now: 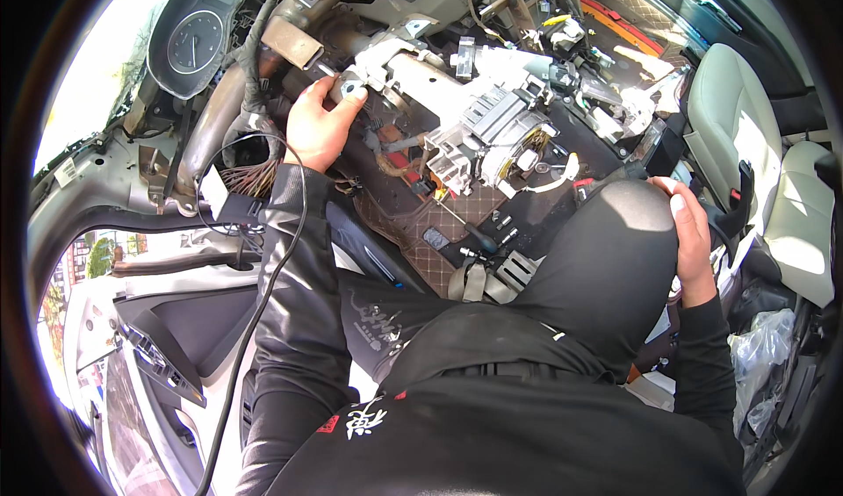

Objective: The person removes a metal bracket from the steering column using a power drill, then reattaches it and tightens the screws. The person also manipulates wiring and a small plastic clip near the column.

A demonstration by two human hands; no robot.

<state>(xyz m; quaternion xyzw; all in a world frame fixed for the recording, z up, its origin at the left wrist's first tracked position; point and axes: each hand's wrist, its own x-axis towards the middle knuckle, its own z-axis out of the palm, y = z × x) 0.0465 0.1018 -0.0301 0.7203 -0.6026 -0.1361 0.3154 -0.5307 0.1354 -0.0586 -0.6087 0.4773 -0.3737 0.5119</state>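
My left hand [323,129] is closed on the end of a silver metal bracket [379,61], with the thumb over its near side. The bracket belongs to a bare steering column [426,85] that slants away to the right. At the column's right end sits a grey switch housing [496,123] with a coiled yellowish part and plugs; no steering wheel is on it. My right hand [691,224] rests on my raised right knee [628,206], fingers laid along it and holding nothing. Part of that hand is hidden behind the knee.
An instrument cluster [195,46] hangs upper left beside a taped wiring harness [253,70]. A black cable [294,224] runs over my left sleeve. A screwdriver [479,237] and sockets lie on the quilted floor mat [430,263]. Light seats [738,118] stand right, near clear plastic wrapping [762,355].
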